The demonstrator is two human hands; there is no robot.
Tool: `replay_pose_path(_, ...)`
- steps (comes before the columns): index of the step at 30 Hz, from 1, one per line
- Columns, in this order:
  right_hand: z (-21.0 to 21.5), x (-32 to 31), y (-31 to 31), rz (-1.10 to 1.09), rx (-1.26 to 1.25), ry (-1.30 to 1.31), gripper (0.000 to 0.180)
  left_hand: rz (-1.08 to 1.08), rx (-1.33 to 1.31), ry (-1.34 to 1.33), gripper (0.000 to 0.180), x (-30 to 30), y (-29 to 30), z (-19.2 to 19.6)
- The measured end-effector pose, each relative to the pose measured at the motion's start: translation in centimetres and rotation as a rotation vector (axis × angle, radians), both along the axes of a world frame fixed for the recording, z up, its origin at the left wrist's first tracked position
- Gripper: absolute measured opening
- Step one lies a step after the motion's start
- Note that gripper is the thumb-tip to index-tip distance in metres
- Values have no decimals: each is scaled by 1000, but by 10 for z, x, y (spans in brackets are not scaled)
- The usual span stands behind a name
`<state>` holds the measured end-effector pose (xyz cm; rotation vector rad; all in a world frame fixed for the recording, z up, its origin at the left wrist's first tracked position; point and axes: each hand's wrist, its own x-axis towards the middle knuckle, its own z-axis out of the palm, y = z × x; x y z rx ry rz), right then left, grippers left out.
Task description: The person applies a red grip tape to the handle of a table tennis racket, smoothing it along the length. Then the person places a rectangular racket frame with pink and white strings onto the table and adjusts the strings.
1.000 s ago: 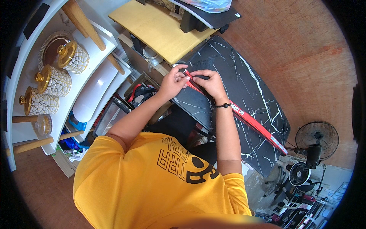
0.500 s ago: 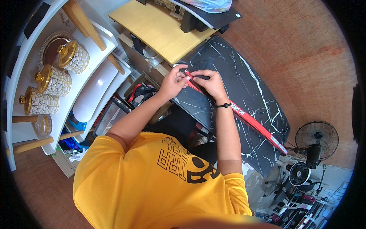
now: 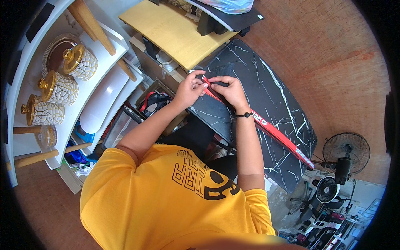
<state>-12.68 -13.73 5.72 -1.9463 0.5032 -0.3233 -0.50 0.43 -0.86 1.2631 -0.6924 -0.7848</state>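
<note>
A long red lanyard strap (image 3: 278,134) with white lettering lies across the black marble-patterned table (image 3: 266,81), running from my hands toward the table's right end. My left hand (image 3: 190,90) pinches the strap's far end between thumb and fingertips. Close beside it, my right hand (image 3: 234,93) is closed on the same strap, thumb and forefinger nearly meeting the left fingertips. A small dark piece (image 3: 221,84) shows between the right fingers; its kind cannot be made out. Part of the strap is hidden under my right wrist, which wears a black bracelet (image 3: 245,115).
A yellow wooden tabletop (image 3: 166,29) adjoins the table's far side. White shelves at the left hold several gold-lidded jars (image 3: 61,88). Below the table's left edge sits an open box (image 3: 156,100) of belongings. Two fans (image 3: 346,153) stand beyond the right end.
</note>
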Motion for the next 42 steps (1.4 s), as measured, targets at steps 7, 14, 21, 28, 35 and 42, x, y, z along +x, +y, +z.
replay_pose_path(7,-2,0,0,-1,18,-5,22,-1,-5,-6,45,0,0,0)
replay_pose_path(14,-2,0,0,0,1,-7,22,7,-2,3,44,-1,0,2)
replay_pose_path(21,-2,0,-1,-1,-11,2,22,-26,23,-20,46,2,1,1)
replay_pose_path(28,-3,1,0,7,17,-17,23,-23,22,-30,46,2,1,0)
replay_pose_path(35,2,0,1,11,-15,4,25,-14,23,-6,46,0,1,0)
replay_pose_path(42,3,0,1,11,11,9,26,-17,16,-15,47,1,0,-2)
